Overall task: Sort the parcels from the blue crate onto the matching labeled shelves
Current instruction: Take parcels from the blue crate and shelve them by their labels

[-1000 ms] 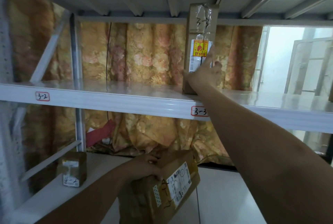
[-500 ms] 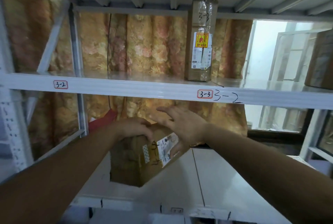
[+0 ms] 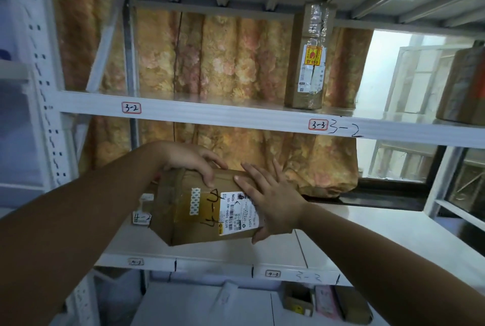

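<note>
- On a white metal rack before a floral curtain (image 3: 223, 57), a person holds a brown cardboard parcel (image 3: 199, 210) tilted over the lower shelf (image 3: 367, 241). Whether its low corner touches the shelf cannot be told.
- The left hand (image 3: 194, 163) grips the parcel's far top edge, fingers curled over it. The right hand (image 3: 273, 202) lies flat on the right end, fingers spread straight across the white shipping label, thumb at the near lower edge.
- A small box (image 3: 143, 210) marked "4-2" stands just behind the parcel at left and is mostly hidden by it.
- The upper shelf (image 3: 210, 113) carries red-framed tags "3-2" (image 3: 131, 108) and "3-3" (image 3: 318, 124). A tall taped carton (image 3: 307, 63) stands upright above the "3-3" tag, reaching nearly to the ribbed shelf above it.
- Another brown package (image 3: 462, 84) sits far right on the same level.
- The lower shelf's front edge bears a tag "4-3" (image 3: 272, 273), and small boxes (image 3: 299, 299) lie beneath it.
- The held parcel is glossy with clear tape and has "4-4" handwritten in black marker.
</note>
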Demonstrator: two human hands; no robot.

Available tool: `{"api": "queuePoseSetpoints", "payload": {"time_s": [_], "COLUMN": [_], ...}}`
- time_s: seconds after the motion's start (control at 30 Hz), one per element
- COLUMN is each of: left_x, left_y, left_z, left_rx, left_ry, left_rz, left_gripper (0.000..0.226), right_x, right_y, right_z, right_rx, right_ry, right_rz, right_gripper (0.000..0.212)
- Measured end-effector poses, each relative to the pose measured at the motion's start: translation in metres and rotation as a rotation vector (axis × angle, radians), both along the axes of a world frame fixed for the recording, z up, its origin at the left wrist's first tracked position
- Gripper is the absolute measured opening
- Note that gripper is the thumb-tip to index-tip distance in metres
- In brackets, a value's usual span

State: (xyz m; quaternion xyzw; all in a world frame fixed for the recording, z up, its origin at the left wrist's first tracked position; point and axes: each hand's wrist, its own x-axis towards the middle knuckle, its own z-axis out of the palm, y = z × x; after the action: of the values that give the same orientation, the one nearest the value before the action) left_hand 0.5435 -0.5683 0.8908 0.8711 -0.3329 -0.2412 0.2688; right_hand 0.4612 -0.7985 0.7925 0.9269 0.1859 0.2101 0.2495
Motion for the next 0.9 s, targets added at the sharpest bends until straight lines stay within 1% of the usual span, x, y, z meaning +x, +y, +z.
{"api": "queuePoseSetpoints", "payload": {"time_s": [0.17,0.2,0.23,0.27,0.3,0.37,0.4,0.43,0.47,0.53,0.6,0.63,0.7,0.77,0.8,0.83,0.9], "left_x": [-0.014,-0.015,-0.016,-0.016,-0.015,-0.013,-0.011,-0.008,-0.009,-0.01,-0.013,-0.012,-0.013,-0.017,-0.019,-0.019,-0.021], "left_y": [0.012,0.014,0.016,0.02,0.027,0.039,0.044,0.048,0.049,0.047,0.043,0.043,0.046,0.047,0.045,0.043,0.038], "left_z": [0.004,0.005,0.006,0.007,0.008,0.01,0.01,0.008,0.004,-0.011,-0.024,-0.028,-0.035,-0.044,-0.051,-0.06,-0.073], "left_rx": [0.07,0.077,0.032,-0.087,-0.287,-0.789,-1.007,-1.158,-1.242,-1.263,-1.247,-1.281,-1.326,-1.296,-1.276,-1.266,-1.291], "left_ry": [-0.132,-0.179,-0.235,-0.285,-0.305,-0.26,-0.222,-0.201,-0.182,-0.19,-0.28,-0.291,-0.228,-0.087,-0.014,0.051,0.184], "left_rz": [-0.063,-0.078,-0.084,-0.069,-0.024,0.155,0.252,0.34,0.395,0.436,0.509,0.566,0.625,0.555,0.495,0.436,0.369], "left_gripper": [0.07,0.067,0.06,0.05,0.042,0.031,0.028,0.026,0.025,0.037,0.05,0.056,0.077,0.099,0.101,0.094,0.068], "right_x": [-0.011,-0.012,-0.013,-0.013,-0.014,-0.016,-0.017,-0.017,-0.018,-0.019,-0.018,-0.017,-0.015,-0.014,-0.012,-0.011,-0.01], "right_y": [0.021,0.023,0.022,0.023,0.025,0.031,0.035,0.041,0.047,0.061,0.072,0.077,0.083,0.088,0.09,0.092,0.094], "right_z": [-0.014,-0.014,-0.013,-0.012,-0.01,-0.006,-0.004,-0.001,0.001,0.004,0.004,0.003,0.0,-0.001,-0.001,-0.003,-0.011], "right_rx": [0.116,0.122,0.126,0.13,0.145,0.235,0.306,0.391,0.483,0.631,0.699,0.721,0.771,0.831,0.853,0.856,0.82], "right_ry": [-0.121,-0.15,-0.183,-0.221,-0.252,-0.292,-0.308,-0.314,-0.311,-0.279,-0.265,-0.262,-0.256,-0.269,-0.278,-0.291,-0.328], "right_rz": [0.009,0.018,0.028,0.033,0.027,-0.014,-0.04,-0.071,-0.108,-0.194,-0.22,-0.215,-0.211,-0.208,-0.206,-0.204,-0.177], "right_gripper": [0.133,0.131,0.129,0.126,0.124,0.121,0.123,0.125,0.126,0.128,0.129,0.129,0.128,0.126,0.126,0.126,0.127]}}
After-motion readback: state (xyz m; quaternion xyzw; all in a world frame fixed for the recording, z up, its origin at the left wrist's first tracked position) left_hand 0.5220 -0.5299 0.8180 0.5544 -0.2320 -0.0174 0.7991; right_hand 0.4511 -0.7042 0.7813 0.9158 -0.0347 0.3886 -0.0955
